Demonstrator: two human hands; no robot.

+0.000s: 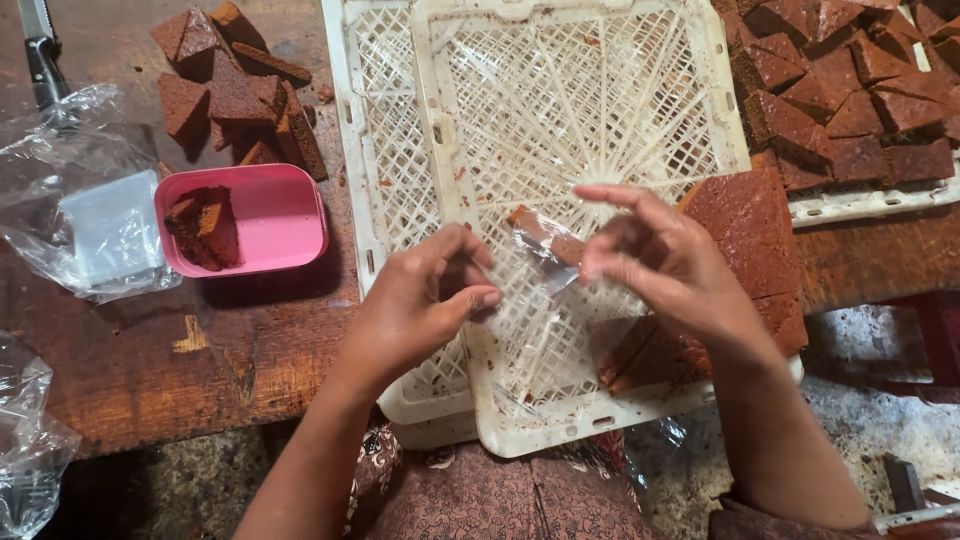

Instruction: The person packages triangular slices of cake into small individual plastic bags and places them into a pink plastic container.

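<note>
Head view: both hands work above the white crate (560, 90), wrapping one brown cake piece (540, 232) in a clear wrapper (545, 265). The left hand (420, 305) pinches the wrapper's end; the right hand (665, 265) grips the piece, index finger extended. Next, probably, folding the film shut. One pink tub (270, 215) sits on the tabletop (150, 370).

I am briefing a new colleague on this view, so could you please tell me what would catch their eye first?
At the centre, the left hand and right hand together hold a brown cake slice in clear wrap over a white lattice tray. Left of the tray, a pink tub with dark pieces sits on the wooden table. More brown triangular cake pieces fill the top right corner.
</note>
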